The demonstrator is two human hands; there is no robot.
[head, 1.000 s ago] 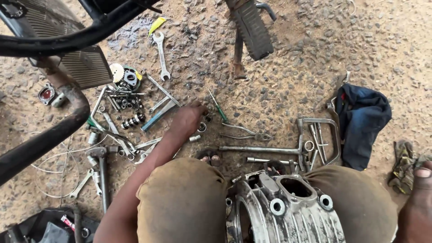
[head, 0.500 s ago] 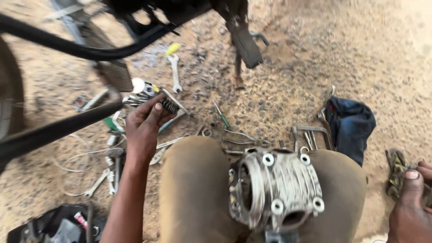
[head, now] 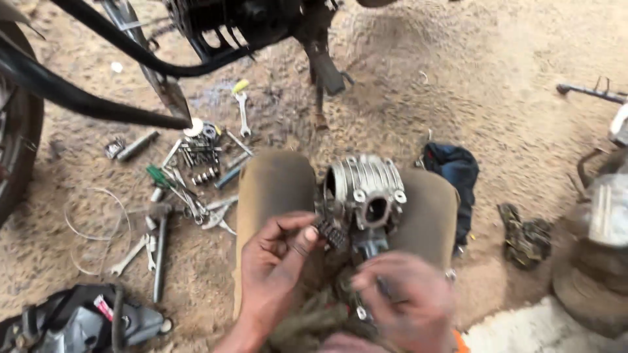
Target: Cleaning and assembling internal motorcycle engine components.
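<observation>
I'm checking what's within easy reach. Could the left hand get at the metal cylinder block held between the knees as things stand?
Probably yes. The left hand is beside the cylinder block, holding a small dark part near it, and nothing lies between them.

An open-air repair spot: a motorcycle (head: 216, 33) over sandy ground (head: 497, 85) strewn with wrenches (head: 243, 111).

Engine cylinder (head: 367, 189): showing dull silver-grey, ribbed with fins. Trousers (head: 271, 189): showing khaki brown. Cloth (head: 453, 171): lying dark blue. Screwdriver (head: 159, 175): showing a green handle. Spanner (head: 243, 112): gleaming silver beside a yellow tip. Ground (head: 458, 78): lying sandy tan, speckled with grit.
</observation>
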